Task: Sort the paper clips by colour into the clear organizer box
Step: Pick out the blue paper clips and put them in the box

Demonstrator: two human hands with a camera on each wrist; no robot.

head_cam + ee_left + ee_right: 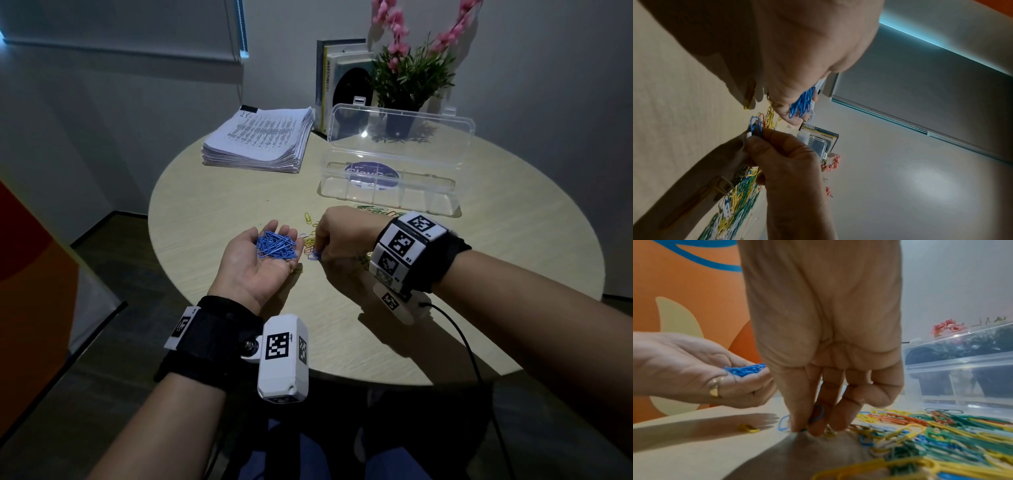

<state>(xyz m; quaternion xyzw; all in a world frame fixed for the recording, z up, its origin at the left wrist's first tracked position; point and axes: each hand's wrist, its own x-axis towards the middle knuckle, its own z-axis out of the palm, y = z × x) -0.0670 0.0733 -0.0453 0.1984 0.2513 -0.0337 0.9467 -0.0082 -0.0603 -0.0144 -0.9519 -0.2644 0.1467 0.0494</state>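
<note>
My left hand (246, 260) lies palm up over the table's near left and carries a heap of blue paper clips (275, 245) (745, 369) on its relaxed fingers. Just to its right, my right hand (317, 251) reaches down to the tabletop and pinches a blue paper clip (819, 412) (756, 126) between thumb and fingertips. A mixed pile of green, yellow, orange, white and blue clips (941, 434) spreads under and behind that hand. The clear organizer box (387, 200) stands open behind the pile, lid (400, 130) raised; I see no clips in its compartments.
On the round wooden table (212, 192), a thick stack of printed papers (260, 137) lies at the back left. Upright books (329, 78) and a potted plant with pink flowers (407, 68) stand behind the box. A black cable (469, 349) hangs from my right wrist.
</note>
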